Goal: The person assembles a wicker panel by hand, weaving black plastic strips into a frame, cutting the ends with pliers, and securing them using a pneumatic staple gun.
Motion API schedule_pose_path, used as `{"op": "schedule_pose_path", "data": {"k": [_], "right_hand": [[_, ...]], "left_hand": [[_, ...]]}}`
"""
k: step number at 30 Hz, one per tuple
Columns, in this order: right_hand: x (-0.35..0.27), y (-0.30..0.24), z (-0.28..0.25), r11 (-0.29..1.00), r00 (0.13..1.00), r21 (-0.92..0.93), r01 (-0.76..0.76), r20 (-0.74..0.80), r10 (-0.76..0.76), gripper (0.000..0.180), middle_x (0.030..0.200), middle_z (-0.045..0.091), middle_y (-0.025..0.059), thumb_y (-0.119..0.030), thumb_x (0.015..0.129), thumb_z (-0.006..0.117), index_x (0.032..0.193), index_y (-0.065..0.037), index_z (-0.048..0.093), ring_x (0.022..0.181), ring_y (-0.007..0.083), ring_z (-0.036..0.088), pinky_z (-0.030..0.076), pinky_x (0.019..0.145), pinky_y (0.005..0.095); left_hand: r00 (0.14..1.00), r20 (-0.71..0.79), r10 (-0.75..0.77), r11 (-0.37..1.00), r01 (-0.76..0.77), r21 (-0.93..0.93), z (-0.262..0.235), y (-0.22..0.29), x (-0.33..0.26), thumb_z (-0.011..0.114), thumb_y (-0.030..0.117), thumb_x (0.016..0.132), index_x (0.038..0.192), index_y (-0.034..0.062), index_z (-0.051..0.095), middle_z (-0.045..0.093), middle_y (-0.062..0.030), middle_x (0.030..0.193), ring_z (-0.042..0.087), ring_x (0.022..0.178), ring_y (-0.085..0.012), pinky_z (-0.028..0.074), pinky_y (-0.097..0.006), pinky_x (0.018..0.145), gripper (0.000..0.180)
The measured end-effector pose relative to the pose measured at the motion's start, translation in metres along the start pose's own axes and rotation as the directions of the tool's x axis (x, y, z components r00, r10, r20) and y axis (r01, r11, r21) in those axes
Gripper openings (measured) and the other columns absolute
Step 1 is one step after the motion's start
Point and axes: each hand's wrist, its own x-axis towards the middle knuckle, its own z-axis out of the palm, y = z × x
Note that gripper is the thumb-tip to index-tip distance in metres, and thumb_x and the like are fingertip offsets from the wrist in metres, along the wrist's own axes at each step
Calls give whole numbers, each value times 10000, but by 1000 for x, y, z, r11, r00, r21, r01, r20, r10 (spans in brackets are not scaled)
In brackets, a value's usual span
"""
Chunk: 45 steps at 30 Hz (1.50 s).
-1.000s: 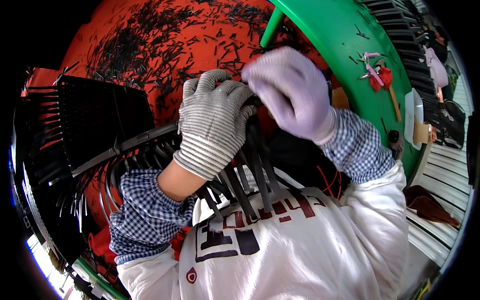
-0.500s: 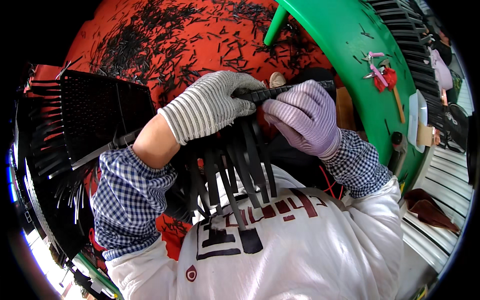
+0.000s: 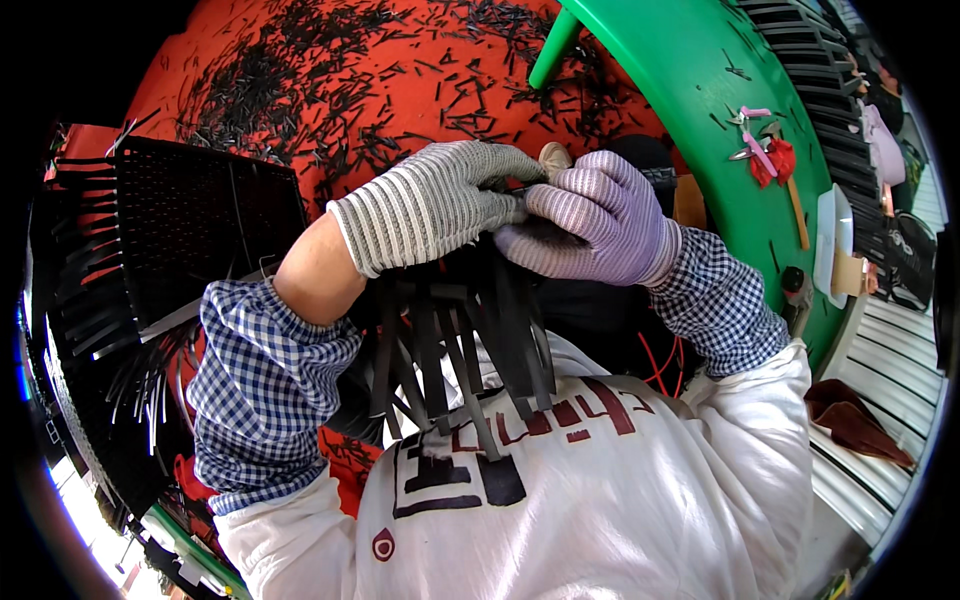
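Note:
In a grey-and-white striped glove, my left hand [image 3: 435,205] is closed on the edge of a woven piece of black flat strips [image 3: 440,335]. My right hand [image 3: 600,222], gloved in striped purple, meets it at the same edge. Its fingers are bent and pressed together on the black strip work, though the exact strip between them is hidden. Loose strip ends fan downward from the piece over my lap and white top. The fingertips of both hands nearly touch, covering most of the edge.
Black strip offcuts [image 3: 255,85] litter the red floor [image 3: 420,90]. At right, a green table [image 3: 690,80] bears pink-handled cutters [image 3: 757,145], a red rag [image 3: 772,165] and a white tray [image 3: 832,240]. A black woven panel [image 3: 200,215] with loose strips stands at left.
My right hand has moved left and slightly down to meet my left hand. The dark woven edge that showed between the hands is now mostly covered.

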Motion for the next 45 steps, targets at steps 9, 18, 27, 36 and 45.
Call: {"op": "schedule_pose_path", "data": {"k": [9,18,27,36,45], "right_hand": [[6,2,6,1000,1000,9,-17,25,17,388,1182,588,7,-208,806,711,1185,-291,703,1037,183,597,508,884,368],[16,12,12,996,993,5,84,82,-84,332,1238,595,4,-230,830,662,1161,-251,673,1119,218,580,499,912,400],[15,12,14,998,993,39,51,101,-55,347,1233,606,17,-212,818,661,1163,-240,678,1111,242,595,516,865,389],[23,12,10,997,989,50,52,138,-58,339,1232,609,44,-201,818,665,1156,-227,673,1080,253,618,531,868,393],[17,13,17,998,997,25,57,56,-59,330,1199,630,39,-206,798,684,1128,-186,684,1043,245,633,549,850,376]], "left_hand": [[966,-81,246,935,-214,282,1,-6,7,556,110,1000,1225,-29,613,698,-134,1076,684,987,-223,551,-328,890,270],[939,-342,-31,988,82,134,-4,-2,11,560,101,1003,1096,-22,698,730,-97,934,671,853,-164,548,-304,824,207],[927,-356,119,950,-1,314,-3,-14,12,597,109,985,1093,-4,715,728,-49,896,644,809,-114,546,-286,774,196],[921,-376,-101,988,136,67,-2,-8,15,607,115,981,1105,-4,720,732,-47,904,648,815,-114,549,-268,782,205],[927,-373,-27,986,87,145,-5,-5,14,597,127,980,1079,-13,719,732,-75,887,653,804,-142,550,-291,794,210]]}}
